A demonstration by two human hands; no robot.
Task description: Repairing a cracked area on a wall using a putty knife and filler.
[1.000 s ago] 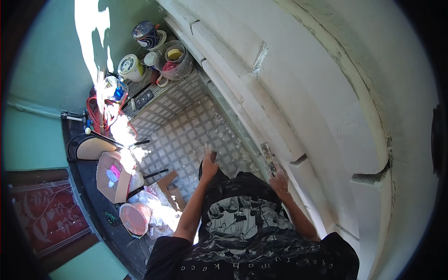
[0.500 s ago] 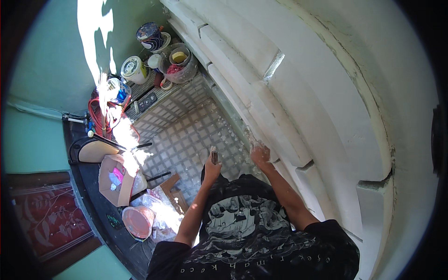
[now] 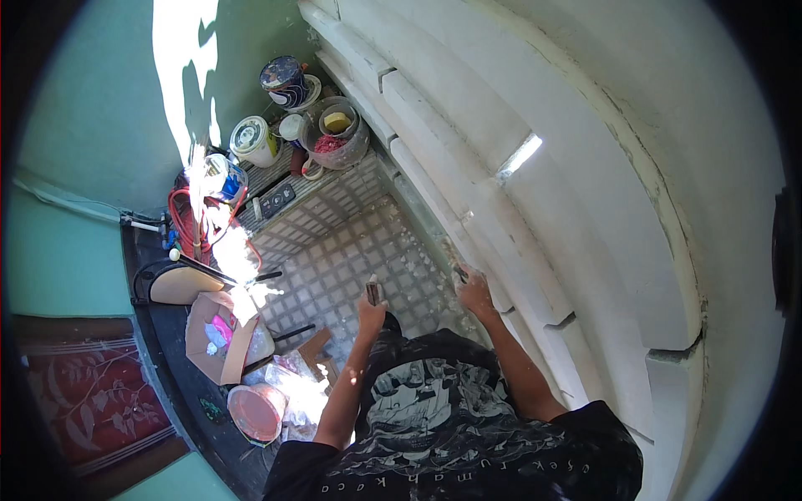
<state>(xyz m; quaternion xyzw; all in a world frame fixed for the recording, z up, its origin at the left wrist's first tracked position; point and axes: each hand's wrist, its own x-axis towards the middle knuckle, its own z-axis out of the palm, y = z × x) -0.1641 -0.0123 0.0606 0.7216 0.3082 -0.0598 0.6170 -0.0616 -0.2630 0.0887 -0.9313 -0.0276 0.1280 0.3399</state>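
My left hand [image 3: 372, 316] is closed around a small flat tool [image 3: 373, 292], brown with whitish smears, held upright above the tiled floor. It looks like a putty knife, though its full shape is too small to make out. Over by the white stepped wall, my right hand [image 3: 474, 292] grips a small dark-handled scraper [image 3: 460, 273]. The scraper's far end points at the lower ledge [image 3: 447, 250]; whether it touches is unclear. Pale dust coats the fingers of both hands.
White wall ledges [image 3: 501, 217] run along my right. Pale crumbs lie on the tiled floor [image 3: 359, 242]. A bench holds a grey tub [image 3: 355, 150] and paint buckets [image 3: 252, 142]. At left are a cardboard box [image 3: 238, 346], a pinkish bucket [image 3: 255, 413] and a red hose [image 3: 178, 219].
The whole view has shifted slightly, surroundings moving right and down. My right hand has turned so the scraper's dark handle shows. My left hand sits a little farther left, still gripping its tool.
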